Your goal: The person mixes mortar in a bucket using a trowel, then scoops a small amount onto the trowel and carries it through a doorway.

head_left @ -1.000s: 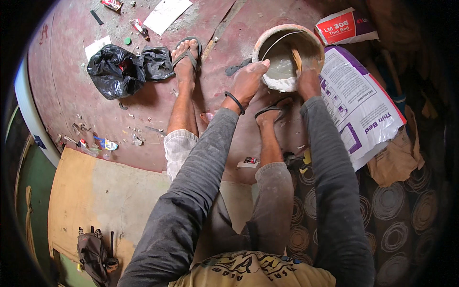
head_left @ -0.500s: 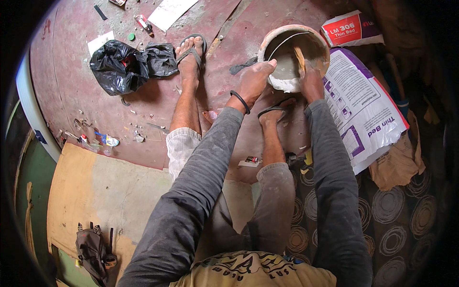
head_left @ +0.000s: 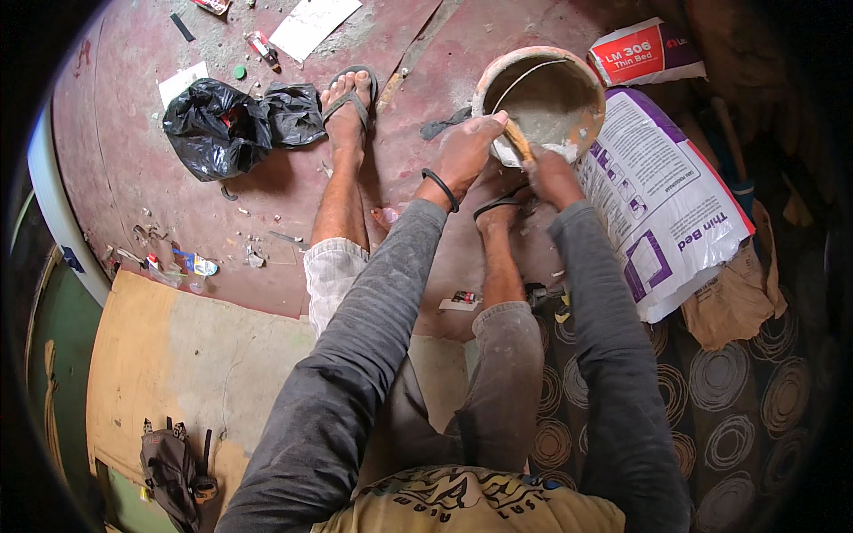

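A round bucket with a pale, crusted rim and a thin wire handle stands on the floor between my feet. Grey wet mix lies inside it. My left hand is closed on the bucket's near left rim, its thumb along the edge. In my right hand, fingers wrapped round it, is a wooden stick that leans over the near side of the bucket. Whether the stick's far end touches the mix or the left hand's edge is hard to make out.
Right of the bucket lies a large white and purple bag, with a torn red and white bag piece beyond and brown paper below. A black plastic bag sits left of my foot. Scraps litter the red floor.
My right hand has drawn the stick left and nearer, from inside the bucket to its near rim. My left hand stays on the rim. The view has shifted slightly.
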Tool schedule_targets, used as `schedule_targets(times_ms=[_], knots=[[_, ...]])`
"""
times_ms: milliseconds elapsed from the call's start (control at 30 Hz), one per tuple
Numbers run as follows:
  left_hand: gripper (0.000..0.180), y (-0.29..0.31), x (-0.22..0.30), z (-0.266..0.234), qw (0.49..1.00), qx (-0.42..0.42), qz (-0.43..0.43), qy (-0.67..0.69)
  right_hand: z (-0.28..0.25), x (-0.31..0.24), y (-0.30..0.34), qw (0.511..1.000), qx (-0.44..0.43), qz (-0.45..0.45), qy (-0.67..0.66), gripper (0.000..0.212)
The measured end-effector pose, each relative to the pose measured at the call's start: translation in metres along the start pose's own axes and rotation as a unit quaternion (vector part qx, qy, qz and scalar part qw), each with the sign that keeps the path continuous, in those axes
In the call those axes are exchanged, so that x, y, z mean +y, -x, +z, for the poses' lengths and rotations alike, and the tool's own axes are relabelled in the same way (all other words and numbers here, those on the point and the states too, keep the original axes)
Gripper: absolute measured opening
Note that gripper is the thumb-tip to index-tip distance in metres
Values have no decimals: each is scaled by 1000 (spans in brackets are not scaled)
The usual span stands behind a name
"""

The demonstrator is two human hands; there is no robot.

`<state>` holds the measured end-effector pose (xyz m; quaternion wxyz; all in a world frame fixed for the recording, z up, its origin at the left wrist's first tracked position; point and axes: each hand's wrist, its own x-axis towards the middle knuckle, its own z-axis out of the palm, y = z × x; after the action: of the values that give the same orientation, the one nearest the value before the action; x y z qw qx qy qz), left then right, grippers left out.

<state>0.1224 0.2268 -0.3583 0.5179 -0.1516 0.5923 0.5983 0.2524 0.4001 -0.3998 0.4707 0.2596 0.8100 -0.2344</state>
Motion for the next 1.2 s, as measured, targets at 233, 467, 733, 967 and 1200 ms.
schedule_targets(times_ms=[233,467,733,967,1200], knots=[[43,-4,-7,-1,1000,11,7,4,-57,-11,-8,996,58,70,25,34],[43,-5,-16,-3,999,6,36,-38,-36,-51,-27,989,128,71,-10,29],[45,0,-5,1,1000,-5,17,4,-1,-29,10,998,39,9,56,31],[52,6,7,-1,999,-5,3,-46,-58,-28,6,995,-88,3,57,27],[51,3,4,-2,998,-9,4,-55,-76,-23,-15,996,85,-17,34,30]])
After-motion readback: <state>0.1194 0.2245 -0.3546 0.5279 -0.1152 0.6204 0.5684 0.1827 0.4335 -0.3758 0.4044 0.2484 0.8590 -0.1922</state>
